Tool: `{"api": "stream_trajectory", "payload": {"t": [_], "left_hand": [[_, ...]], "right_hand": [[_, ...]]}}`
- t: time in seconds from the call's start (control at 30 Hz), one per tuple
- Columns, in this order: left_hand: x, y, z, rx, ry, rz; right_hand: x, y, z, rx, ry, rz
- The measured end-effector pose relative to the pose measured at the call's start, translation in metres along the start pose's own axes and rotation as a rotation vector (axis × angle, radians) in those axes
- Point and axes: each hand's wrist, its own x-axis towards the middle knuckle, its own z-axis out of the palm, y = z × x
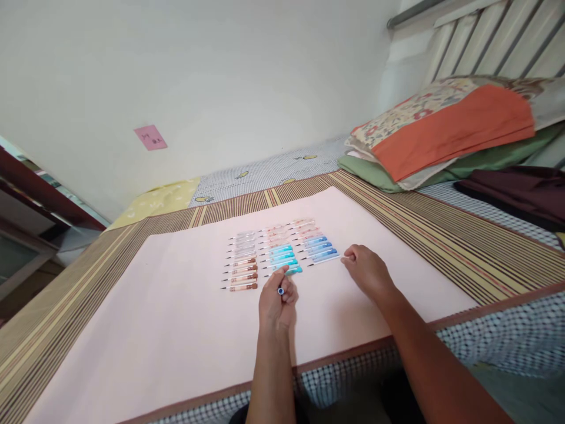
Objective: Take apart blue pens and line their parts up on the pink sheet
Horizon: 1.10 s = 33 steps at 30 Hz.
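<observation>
Rows of slim pens lie on a pale pink sheet (185, 330), their thin dark tips pointing left. Brown pens (243, 277) form the lower left group, with teal pens (281, 256) in the middle and blue pens (320, 248) on the right. My left hand (278, 297) is closed around a blue pen barrel (281, 291), whose round end shows below the fingers; the rest is hidden in the hand. Just below the blue row, my right hand (367, 270) pinches the right end of a thin white pen refill (325, 260), which lies level with its dark tip leftward.
Clear pens (243, 242) and pink-patterned pens (273, 233) lie farther back. A striped mat (397, 229) is under the sheet. Folded bedding (454, 135) is piled at the back right, beside dark cloth (516, 191). A white wall (247, 76) with a pink note (150, 137) stands behind.
</observation>
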Motion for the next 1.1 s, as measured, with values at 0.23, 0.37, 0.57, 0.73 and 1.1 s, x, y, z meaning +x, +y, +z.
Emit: {"api": "stream_trajectory", "payload": {"t": [0.23, 0.37, 0.57, 0.73, 1.1], "left_hand": [[-0.001, 0.0, 0.002, 0.008, 0.0, 0.004], [-0.001, -0.001, 0.003, 0.014, 0.0, 0.002], [-0.002, -0.001, 0.004, 0.027, 0.003, 0.005], [-0.002, -0.001, 0.005, 0.032, 0.012, 0.001], [0.001, -0.005, 0.001, 0.003, -0.006, 0.006]], "right_hand": [[0.001, -0.002, 0.006, 0.001, -0.015, -0.044], [0.0, -0.001, 0.009, 0.028, -0.013, -0.074], [0.0, -0.001, 0.01, 0.037, 0.006, -0.089], [-0.002, -0.005, 0.008, 0.07, 0.024, -0.087], [-0.03, -0.057, -0.001, 0.708, -0.302, -0.312]]}}
